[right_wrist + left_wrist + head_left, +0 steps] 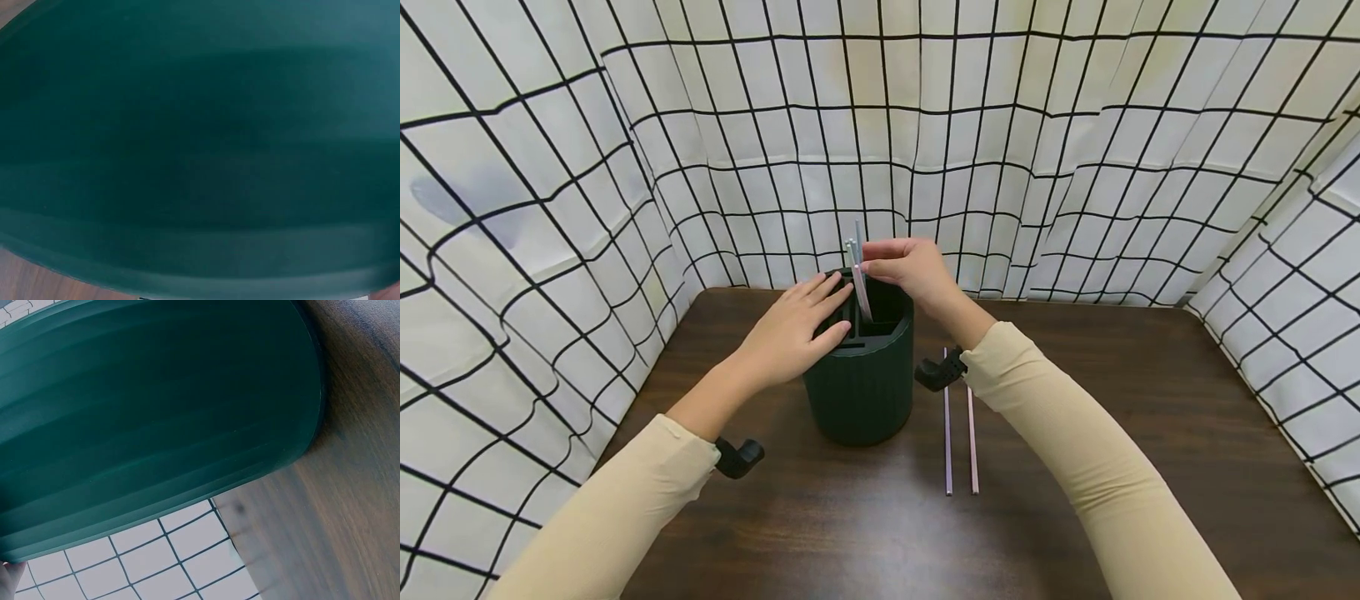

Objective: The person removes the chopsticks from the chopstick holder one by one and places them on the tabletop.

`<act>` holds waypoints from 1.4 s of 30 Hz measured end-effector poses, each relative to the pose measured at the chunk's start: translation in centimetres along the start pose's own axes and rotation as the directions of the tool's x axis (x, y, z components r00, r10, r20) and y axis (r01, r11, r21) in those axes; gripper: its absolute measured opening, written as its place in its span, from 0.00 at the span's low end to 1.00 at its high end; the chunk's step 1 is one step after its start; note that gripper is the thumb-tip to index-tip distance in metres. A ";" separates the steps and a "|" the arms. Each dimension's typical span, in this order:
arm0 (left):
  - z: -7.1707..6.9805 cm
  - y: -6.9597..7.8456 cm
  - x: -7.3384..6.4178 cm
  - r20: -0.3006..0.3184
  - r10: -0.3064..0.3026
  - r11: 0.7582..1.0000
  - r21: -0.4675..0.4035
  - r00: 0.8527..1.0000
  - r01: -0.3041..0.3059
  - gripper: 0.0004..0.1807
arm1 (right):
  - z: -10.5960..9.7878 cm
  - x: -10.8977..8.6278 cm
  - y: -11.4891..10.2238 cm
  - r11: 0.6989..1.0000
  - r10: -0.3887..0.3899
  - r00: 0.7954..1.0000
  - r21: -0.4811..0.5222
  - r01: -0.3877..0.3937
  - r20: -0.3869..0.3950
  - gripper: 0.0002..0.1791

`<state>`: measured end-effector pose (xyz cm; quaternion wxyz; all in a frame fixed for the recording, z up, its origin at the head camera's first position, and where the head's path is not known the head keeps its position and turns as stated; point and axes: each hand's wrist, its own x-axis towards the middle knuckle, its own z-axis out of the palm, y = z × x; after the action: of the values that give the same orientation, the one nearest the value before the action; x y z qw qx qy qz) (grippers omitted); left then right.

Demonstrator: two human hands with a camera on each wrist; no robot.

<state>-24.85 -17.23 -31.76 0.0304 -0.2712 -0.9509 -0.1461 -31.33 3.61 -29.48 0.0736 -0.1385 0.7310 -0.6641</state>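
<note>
A dark green ribbed holder with divided compartments stands upright on the table. Several thin pastel sticks, straw-like, lean inside one compartment and rise above the rim. My right hand is over the holder's far right side, its thumb and fingertips pinching a stick near the top. With fingers spread, my left hand rests on the holder's left rim. The holder's side fills most of the left wrist view and right wrist view, where the hands are almost wholly hidden.
A purple stick and a pink stick lie side by side on the brown table, right of the holder. White cloth walls with a black grid close in the back and both sides.
</note>
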 end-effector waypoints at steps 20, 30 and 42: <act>0.2 0.0 0.0 -0.003 0.000 1.000 0.001 1.000 0.000 0.35 | -0.7 -1.7 -3.4 0.964 -0.263 0.955 -0.001 0.265 -0.137 0.15; 0.2 0.0 0.0 -0.013 0.005 1.000 0.007 1.000 -0.005 0.34 | -2.5 -4.3 -6.4 0.901 -0.397 0.895 0.102 0.423 -0.203 0.14; 0.2 -0.1 0.0 -0.004 -0.005 1.000 0.013 1.000 0.005 0.34 | -7.2 -6.8 -8.8 0.776 -0.331 0.851 0.395 0.492 -0.409 0.11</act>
<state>-24.84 -17.23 -32.01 0.0336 -0.2682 -0.9525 -0.1404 -25.99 11.79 -20.55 -0.1610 -0.1656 0.4932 -0.8387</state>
